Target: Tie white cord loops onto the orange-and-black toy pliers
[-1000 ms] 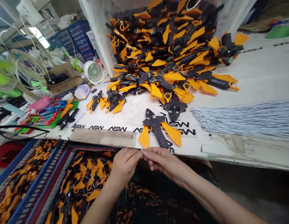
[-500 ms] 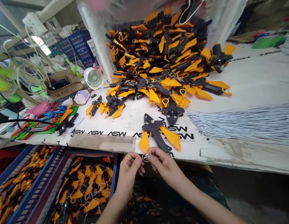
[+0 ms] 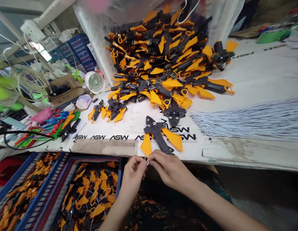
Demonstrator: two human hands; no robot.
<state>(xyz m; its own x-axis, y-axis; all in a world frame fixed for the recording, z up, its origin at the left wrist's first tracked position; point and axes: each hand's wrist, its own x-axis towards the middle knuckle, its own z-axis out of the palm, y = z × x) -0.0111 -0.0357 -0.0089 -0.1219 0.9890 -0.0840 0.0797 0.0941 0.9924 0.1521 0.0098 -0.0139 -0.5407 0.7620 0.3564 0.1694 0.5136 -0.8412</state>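
My left hand (image 3: 133, 173) and my right hand (image 3: 169, 168) meet at the front edge of the white board, and their fingertips pinch a small white cord loop (image 3: 146, 161) between them. Just beyond my right hand lies a black plastic toy with orange wings (image 3: 157, 133), its lower tip almost at my fingers. Behind it, a large heap of similar black-and-orange pieces (image 3: 158, 57) covers the far part of the board. A bundle of fine white cords (image 3: 247, 120) lies to the right.
A blue-rimmed crate of black-and-orange pieces (image 3: 88, 192) sits below the board under my left forearm, with a second crate (image 3: 24, 189) further left. Scissors, a small fan (image 3: 94, 81) and a cardboard box (image 3: 66, 91) crowd the far left.
My fingertips have closed in around the cord loop, which showed as an open ring before. The whole scene has shifted slightly in view as my head moved.
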